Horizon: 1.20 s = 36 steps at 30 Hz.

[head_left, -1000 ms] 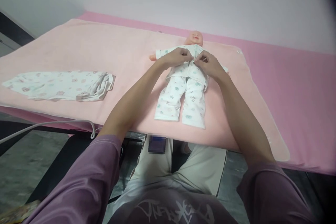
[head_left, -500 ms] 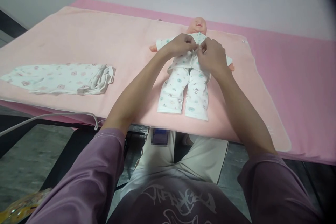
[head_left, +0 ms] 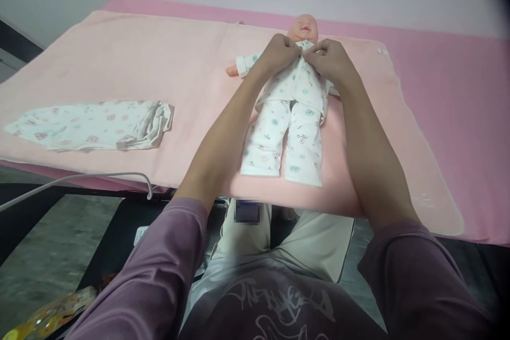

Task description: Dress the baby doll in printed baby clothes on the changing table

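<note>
A baby doll point(head_left: 305, 27) lies on its back, head away from me, in a white patterned shirt point(head_left: 298, 85) and matching trousers point(head_left: 302, 141). My left hand point(head_left: 281, 54) pinches the shirt front just under the doll's chin. Close beside it, my right hand point(head_left: 330, 58) has its fingers closed on the other side of the same front opening. The shirt's lower front lies together over the trouser tops. One doll hand point(head_left: 231, 70) shows at the left cuff; my right wrist and forearm hide most of the other sleeve.
Folded white patterned cloth point(head_left: 91, 125) lies on the left of the pink mat point(head_left: 191, 79). A white cable point(head_left: 99, 174) crosses the table's near edge. A yellow package point(head_left: 51, 316) sits low at the left, below table height.
Both hands have moved up the shirt front from the chest to the collar. More of the shirt's lower front shows. The camera view has shifted slightly.
</note>
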Motion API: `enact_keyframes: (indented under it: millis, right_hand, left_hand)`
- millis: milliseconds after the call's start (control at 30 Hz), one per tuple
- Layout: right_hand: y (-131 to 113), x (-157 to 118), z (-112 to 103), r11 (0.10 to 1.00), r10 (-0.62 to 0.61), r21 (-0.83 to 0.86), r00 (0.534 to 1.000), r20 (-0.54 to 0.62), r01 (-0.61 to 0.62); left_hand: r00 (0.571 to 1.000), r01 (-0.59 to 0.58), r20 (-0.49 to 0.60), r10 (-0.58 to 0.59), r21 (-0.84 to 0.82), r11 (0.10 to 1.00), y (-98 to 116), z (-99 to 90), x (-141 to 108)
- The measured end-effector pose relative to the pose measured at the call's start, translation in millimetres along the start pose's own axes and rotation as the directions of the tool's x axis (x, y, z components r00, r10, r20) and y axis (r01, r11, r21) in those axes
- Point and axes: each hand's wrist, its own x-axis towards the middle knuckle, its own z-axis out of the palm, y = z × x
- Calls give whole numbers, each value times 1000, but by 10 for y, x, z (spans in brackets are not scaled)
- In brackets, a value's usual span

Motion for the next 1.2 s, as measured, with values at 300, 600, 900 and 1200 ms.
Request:
enact_keyframes:
  millis: [300,600,900,1200]
  right_hand:
    - [55,0,-48,970,32,242,999,19,-35]
    - [-6,-42,-75,979,59,191,998,38,-65]
    - [64,36,-51,993,45,111,998,36,-49]
    - [46,51,14,990,113,79,993,19,-114]
  left_hand:
    - [994,-111,13,110,139,984,-223,-95,133]
    - [958,-287,75,277,198,937,-371,-130,230]
    - [892,-443,156,424,130,887,-519,-82,442]
    - [935,-302,202,291,25,953,-293,-15,265]
